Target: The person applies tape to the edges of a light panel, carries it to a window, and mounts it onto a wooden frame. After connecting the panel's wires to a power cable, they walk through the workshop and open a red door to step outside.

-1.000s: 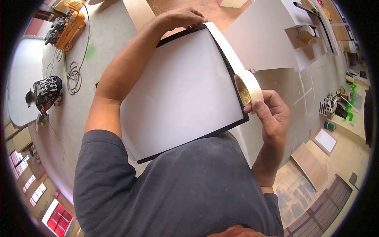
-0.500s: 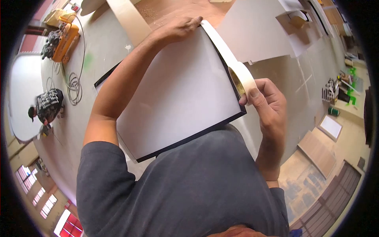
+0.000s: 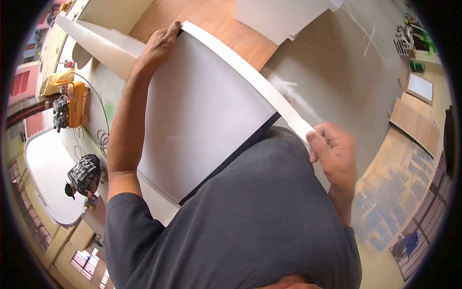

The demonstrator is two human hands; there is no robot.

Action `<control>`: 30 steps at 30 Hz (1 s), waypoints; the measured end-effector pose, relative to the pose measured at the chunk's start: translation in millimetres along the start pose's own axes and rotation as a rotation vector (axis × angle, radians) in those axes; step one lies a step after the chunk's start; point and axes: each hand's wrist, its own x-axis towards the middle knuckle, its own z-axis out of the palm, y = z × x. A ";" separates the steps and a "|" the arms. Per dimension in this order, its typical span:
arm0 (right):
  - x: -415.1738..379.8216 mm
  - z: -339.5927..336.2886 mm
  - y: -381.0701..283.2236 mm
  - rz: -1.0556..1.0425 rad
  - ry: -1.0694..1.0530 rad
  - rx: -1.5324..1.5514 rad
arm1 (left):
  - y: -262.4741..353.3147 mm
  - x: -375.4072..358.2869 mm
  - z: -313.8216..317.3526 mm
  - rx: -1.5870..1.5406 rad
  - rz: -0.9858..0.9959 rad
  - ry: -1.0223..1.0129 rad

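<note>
A white panel (image 3: 207, 106) with black edges rests against my body, tilted. Along its far right edge runs a pale strip (image 3: 250, 72), stretched past the panel's near corner. My left hand (image 3: 163, 42) is closed at the panel's far corner, on the strip's upper end. Beyond the near right corner, my right hand (image 3: 332, 147) pinches the strip's other end between thumb and fingers; it is slightly blurred.
An orange compressor (image 3: 74, 106) with a hose stands at the left, near a person in a dark shirt (image 3: 85, 174) bending by a large white panel (image 3: 43, 166). Ahead lie a brown board (image 3: 211, 29) and white sheets (image 3: 284, 17). Boards lean at right.
My right hand has pulled the strip's end outward past the panel's corner, so the strip now runs straighter. The view has turned, and my left hand and the panel appear farther left.
</note>
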 end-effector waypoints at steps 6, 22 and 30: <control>6.3 14.4 29.9 0.119 0.068 -0.135 | -7.8 4.9 -3.1 0.015 0.046 0.054; 16.2 27.0 55.4 0.117 0.083 -0.124 | -10.6 4.9 -7.0 0.023 0.055 0.053; 15.2 30.1 52.3 0.110 0.079 -0.115 | -15.9 12.8 -10.3 0.073 0.059 0.024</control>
